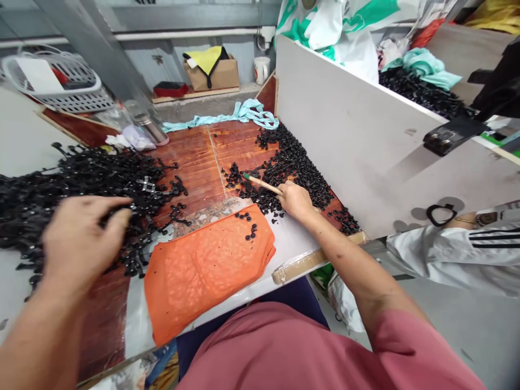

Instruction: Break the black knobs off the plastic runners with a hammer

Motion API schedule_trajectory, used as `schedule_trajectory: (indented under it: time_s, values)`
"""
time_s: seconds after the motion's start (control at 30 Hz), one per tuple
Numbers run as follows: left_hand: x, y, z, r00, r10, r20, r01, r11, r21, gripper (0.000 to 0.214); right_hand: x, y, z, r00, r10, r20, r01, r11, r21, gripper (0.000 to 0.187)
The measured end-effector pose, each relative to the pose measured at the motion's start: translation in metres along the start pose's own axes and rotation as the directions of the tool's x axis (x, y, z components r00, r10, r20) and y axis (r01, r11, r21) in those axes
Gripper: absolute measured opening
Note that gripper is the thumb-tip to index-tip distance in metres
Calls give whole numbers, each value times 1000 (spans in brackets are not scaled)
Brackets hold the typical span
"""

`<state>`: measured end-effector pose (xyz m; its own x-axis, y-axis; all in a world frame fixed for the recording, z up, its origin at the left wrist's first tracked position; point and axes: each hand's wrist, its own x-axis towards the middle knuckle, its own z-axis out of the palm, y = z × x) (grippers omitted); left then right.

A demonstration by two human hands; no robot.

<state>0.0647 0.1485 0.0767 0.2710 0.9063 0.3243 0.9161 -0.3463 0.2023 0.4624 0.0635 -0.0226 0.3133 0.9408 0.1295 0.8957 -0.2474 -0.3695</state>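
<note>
My right hand (pixel 296 200) is wrapped round a thin wooden stick (pixel 266 185) with a green tip. The tip points left, among small black round-headed pieces (pixel 292 162) spread along the right side of the wooden table. Over on the left, my left hand (pixel 83 235) hovers at or on a large heap of black branched plastic parts (pixel 97 173). Its thumb and index finger are apart, with no piece visible between them; the other fingers are curled out of sight. Between the hands lies an orange cloth (pixel 207 265), with several black pieces (pixel 251 233) on its upper right.
A grey-white partition (pixel 345 119) bounds the table on the right, with a black clamp (pixel 455 132) on its top edge. A metal flask (pixel 148 127), a white basket (pixel 60 81) and a light-blue cloth strip (pixel 227 116) lie behind. Another person's sleeve (pixel 459 244) shows at right.
</note>
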Motion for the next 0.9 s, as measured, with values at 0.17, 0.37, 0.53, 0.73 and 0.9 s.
schedule_trajectory:
  time_s: [0.17, 0.37, 0.53, 0.73, 0.9]
  values:
    - [-32, 51, 45, 956, 287, 63, -257, 921, -294, 25, -10, 2, -26, 982, 61, -178, -46, 995, 86, 23]
    - [-40, 125, 58, 896, 443, 11, -380, 780, -498, 33, -60, -18, -66, 993, 120, -17, -61, 611, 789, 22]
    - [-61, 158, 72, 876, 434, 210, -160, 673, -722, 33, -106, -38, -56, 991, 55, 122, -133, 417, 899, 25]
    - [-90, 141, 92, 942, 97, 323, 176, 676, -716, 29, -140, -52, -33, 982, 123, 145, -176, 296, 939, 28]
    - [-99, 143, 87, 864, 248, 438, 252, 539, -804, 31, -162, -67, -12, 975, 69, 210, -221, 247, 944, 22]
